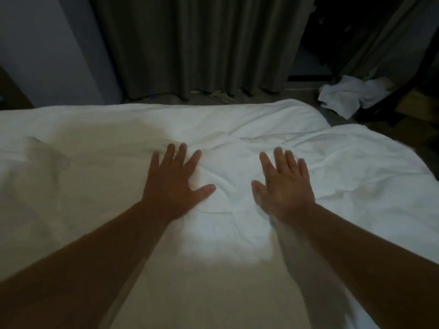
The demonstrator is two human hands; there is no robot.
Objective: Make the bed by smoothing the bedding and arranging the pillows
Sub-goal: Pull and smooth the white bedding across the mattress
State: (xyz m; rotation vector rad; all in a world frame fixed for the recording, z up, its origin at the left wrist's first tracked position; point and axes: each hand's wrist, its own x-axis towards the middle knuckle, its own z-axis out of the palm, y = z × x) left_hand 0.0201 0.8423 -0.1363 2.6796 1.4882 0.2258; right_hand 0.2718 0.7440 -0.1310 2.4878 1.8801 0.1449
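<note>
A white duvet (232, 129) covers the bed and fills the lower part of the view, with creases around its middle. My left hand (174, 181) lies flat on it with fingers spread, palm down, just left of centre. My right hand (283, 184) lies flat on the duvet a short way to the right, fingers straight and slightly blurred. Both forearms reach in from the bottom edge. No pillow is in view.
Dark curtains (202, 46) hang behind the far edge of the bed. A crumpled white cloth (351, 96) lies on the floor at the right, beside dark furniture. A pale wall (47, 51) stands at the left.
</note>
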